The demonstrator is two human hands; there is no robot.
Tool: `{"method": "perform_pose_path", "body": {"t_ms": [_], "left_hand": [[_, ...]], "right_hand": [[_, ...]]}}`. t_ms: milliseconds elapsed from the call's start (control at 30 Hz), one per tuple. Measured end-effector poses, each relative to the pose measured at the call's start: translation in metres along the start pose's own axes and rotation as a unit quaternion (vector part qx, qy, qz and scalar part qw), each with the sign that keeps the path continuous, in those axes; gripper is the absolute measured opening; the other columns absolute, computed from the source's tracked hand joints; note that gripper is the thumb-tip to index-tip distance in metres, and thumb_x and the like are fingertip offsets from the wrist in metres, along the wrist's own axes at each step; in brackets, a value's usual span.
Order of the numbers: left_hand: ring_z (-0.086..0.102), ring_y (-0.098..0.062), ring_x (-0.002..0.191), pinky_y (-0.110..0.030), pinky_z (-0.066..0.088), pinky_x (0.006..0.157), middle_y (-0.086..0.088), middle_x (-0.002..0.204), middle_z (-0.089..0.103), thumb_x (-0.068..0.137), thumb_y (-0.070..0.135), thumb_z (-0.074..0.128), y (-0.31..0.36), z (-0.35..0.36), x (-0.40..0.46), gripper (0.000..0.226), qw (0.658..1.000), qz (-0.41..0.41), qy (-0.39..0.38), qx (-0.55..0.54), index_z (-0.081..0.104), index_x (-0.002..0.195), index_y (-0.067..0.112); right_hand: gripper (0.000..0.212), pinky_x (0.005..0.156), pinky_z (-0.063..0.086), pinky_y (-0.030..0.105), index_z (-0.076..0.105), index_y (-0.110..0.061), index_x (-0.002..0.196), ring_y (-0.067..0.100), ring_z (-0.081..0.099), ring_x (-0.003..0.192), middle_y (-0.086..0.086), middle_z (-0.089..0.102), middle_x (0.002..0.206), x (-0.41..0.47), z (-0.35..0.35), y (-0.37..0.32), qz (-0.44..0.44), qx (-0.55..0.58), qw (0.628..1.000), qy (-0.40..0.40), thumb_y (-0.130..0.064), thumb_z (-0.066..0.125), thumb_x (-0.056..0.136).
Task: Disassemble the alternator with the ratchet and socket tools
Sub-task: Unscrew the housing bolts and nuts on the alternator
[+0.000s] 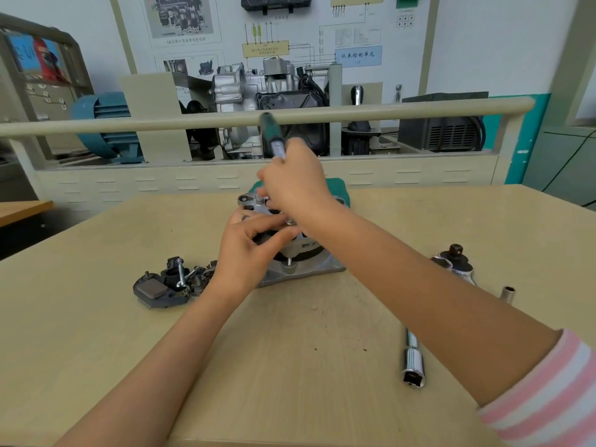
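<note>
The alternator [300,269], silver housing with a dark core, lies on the wooden table [290,333] in the middle of the view. My right hand [293,182] grips a ratchet [274,137] with a green-and-black handle that points up and away; its head sits on the alternator's top, hidden under the hand. My left hand [251,243] holds the alternator's left side, fingers curled over its top edge and thumb touching a small silver bolt [290,222].
Removed dark parts and screws [171,285] lie left of the alternator. Right of it lie a second ratchet head [456,261], a small socket [508,293] and a long chrome extension socket [412,362]. A green cloth [337,185] sits behind the alternator. A beige rail [129,124] crosses beyond the table.
</note>
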State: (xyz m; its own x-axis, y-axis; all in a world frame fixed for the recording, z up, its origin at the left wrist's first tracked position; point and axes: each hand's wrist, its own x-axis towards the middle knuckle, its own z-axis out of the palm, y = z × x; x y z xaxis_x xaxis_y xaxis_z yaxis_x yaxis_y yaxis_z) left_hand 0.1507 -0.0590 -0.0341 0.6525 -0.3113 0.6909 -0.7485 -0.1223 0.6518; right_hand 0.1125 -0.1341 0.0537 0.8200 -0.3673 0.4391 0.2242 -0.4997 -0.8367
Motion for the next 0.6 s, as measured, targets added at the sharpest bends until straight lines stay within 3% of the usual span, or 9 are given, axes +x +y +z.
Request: {"method": "perform_pose_path", "body": {"t_ms": [100,167,300,333,400,433,467,533,600], "left_hand": [[0.04,-0.001,0.085,-0.008,0.031,0.076,0.021,0.066,0.058,0.078,0.012,0.067,0.001,0.0,0.0,0.012,1.0,0.005,0.008,0.005,0.073,0.084,0.002],[0.039,-0.002,0.082,-0.013,0.031,0.074,0.024,0.054,0.054,0.077,0.013,0.064,0.002,0.0,-0.001,0.015,1.0,0.006,0.012,0.005,0.072,0.077,0.0],[0.038,-0.003,0.077,-0.011,0.03,0.069,0.023,0.049,0.053,0.072,0.015,0.06,0.005,0.002,-0.002,0.023,1.0,0.008,0.025,0.006,0.065,0.069,-0.008],[0.037,-0.004,0.076,-0.008,0.03,0.067,0.018,0.049,0.053,0.071,0.014,0.058,0.006,0.002,-0.002,0.024,0.999,0.01,0.03,0.008,0.063,0.066,-0.009],[0.037,-0.004,0.075,-0.003,0.03,0.065,0.014,0.046,0.049,0.07,0.007,0.058,0.005,0.003,-0.002,0.017,0.999,0.005,0.037,0.01,0.062,0.064,-0.008],[0.039,-0.002,0.077,-0.003,0.031,0.065,0.019,0.047,0.047,0.07,0.003,0.06,0.004,0.003,-0.002,0.01,0.999,-0.002,0.036,0.008,0.064,0.064,-0.003],[0.04,-0.001,0.079,-0.003,0.031,0.066,0.023,0.052,0.048,0.07,0.003,0.061,0.004,0.002,-0.002,0.007,0.999,-0.008,0.031,0.006,0.067,0.066,0.005],[0.041,0.002,0.083,-0.005,0.033,0.069,0.025,0.063,0.054,0.068,0.014,0.063,0.005,0.001,-0.002,0.01,1.0,-0.015,0.015,-0.005,0.067,0.074,0.021],[0.042,0.002,0.087,-0.01,0.036,0.075,0.022,0.073,0.059,0.067,0.026,0.064,0.005,0.0,-0.002,0.012,1.0,-0.014,0.003,-0.007,0.067,0.079,0.027]], "right_hand": [[0.014,0.069,0.055,0.042,0.043,-0.006,0.104,0.026,0.06,0.083,0.012,0.056,0.09,-0.008,0.0,0.001,0.108,0.219,0.967,0.068,-0.003,0.037,0.092],[0.006,0.055,0.044,0.031,0.045,-0.006,0.093,0.021,0.052,0.07,0.012,0.054,0.082,-0.014,-0.006,-0.002,0.15,0.323,0.929,0.103,-0.002,0.04,0.092],[0.027,0.062,0.035,0.037,0.034,-0.008,0.071,0.029,0.035,0.063,0.021,0.045,0.078,-0.023,-0.014,-0.004,0.184,0.424,0.872,0.16,0.002,0.034,0.095],[0.03,0.063,0.034,0.035,0.033,-0.01,0.07,0.028,0.035,0.064,0.018,0.042,0.077,-0.024,-0.014,-0.005,0.203,0.47,0.843,0.162,-0.001,0.031,0.098],[0.026,0.067,0.037,0.028,0.038,-0.011,0.078,0.024,0.044,0.075,0.009,0.04,0.077,-0.025,-0.014,-0.006,0.242,0.561,0.775,0.162,-0.008,0.029,0.101],[0.02,0.073,0.04,0.026,0.043,-0.009,0.087,0.024,0.049,0.085,0.007,0.042,0.08,-0.023,-0.012,-0.006,0.245,0.579,0.76,0.166,-0.009,0.029,0.102],[0.015,0.079,0.043,0.028,0.043,-0.009,0.096,0.025,0.052,0.092,0.006,0.045,0.082,-0.023,-0.01,-0.007,0.256,0.573,0.758,0.177,-0.009,0.029,0.102],[0.012,0.083,0.047,0.037,0.04,-0.01,0.093,0.032,0.058,0.089,0.006,0.045,0.072,-0.022,-0.01,-0.006,0.26,0.534,0.785,0.175,-0.008,0.03,0.1],[0.016,0.064,0.047,0.036,0.038,-0.011,0.083,0.029,0.057,0.067,0.008,0.047,0.052,-0.02,-0.015,-0.007,0.245,0.504,0.817,0.137,-0.005,0.031,0.097]]}}
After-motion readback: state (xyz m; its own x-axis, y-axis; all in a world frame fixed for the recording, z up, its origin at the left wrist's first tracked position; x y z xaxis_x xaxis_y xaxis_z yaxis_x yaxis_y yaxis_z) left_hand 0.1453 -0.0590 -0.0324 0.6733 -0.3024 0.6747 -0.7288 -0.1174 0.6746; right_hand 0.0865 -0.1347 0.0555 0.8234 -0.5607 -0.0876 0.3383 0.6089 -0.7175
